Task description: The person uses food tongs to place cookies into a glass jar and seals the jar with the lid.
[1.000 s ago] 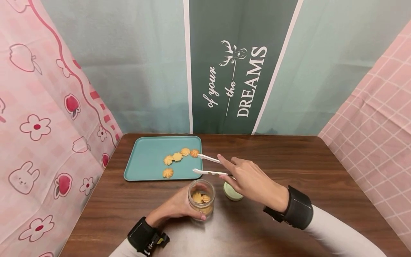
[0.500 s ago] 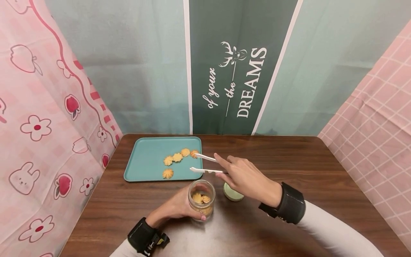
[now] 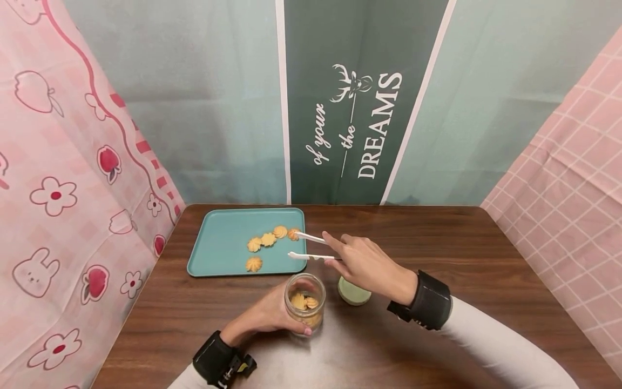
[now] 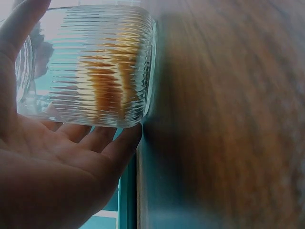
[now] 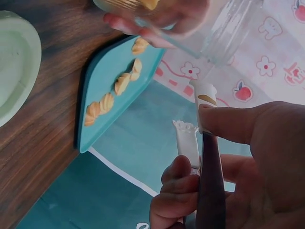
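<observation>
Head view: backdrop (image 3: pixel 359 108) reads "DREAMS"; right hand (image 3: pixel 364 262) pinches tongs (image 3: pixel 311 247), left hand (image 3: pixel 269 313) grips jar (image 3: pixel 304 302).

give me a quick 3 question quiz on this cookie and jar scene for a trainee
1. True or false: the white tongs in the right hand are clamped on a cookie.
2. Multiple choice: where is the green lid? A) on the glass jar B) on the teal tray C) flat on the table, right of the jar
3. How many cookies lie on the tray, and what is the left hand doing?

Key
1. False: the tips are apart, with nothing between them, next to the nearest cookie.
2. C
3. Five: four in a curved row and one apart, nearer the jar. The left hand holds the open jar, which already has cookies in it.
</observation>
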`<state>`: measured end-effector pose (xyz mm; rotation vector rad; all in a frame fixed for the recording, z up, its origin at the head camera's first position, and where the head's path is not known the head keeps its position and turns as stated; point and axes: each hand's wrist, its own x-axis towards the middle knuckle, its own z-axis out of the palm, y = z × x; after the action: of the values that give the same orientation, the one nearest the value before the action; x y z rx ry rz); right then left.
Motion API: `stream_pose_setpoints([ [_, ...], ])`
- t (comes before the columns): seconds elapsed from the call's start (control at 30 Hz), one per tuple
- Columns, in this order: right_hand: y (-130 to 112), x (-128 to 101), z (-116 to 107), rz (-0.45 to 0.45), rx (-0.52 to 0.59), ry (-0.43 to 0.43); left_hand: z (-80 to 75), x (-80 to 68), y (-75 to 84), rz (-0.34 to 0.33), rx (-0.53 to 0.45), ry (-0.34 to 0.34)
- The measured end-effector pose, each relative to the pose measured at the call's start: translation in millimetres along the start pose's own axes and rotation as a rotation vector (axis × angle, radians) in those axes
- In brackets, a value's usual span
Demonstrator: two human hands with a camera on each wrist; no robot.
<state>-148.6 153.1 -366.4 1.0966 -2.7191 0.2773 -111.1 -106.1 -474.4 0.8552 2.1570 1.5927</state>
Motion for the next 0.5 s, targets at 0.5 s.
stream_pose_setpoints([
  [0.5,-4.1,11.8,6.5,-0.004,0.012,-0.032,1.1,1.3,0.0,0.014,-0.022,0.002],
])
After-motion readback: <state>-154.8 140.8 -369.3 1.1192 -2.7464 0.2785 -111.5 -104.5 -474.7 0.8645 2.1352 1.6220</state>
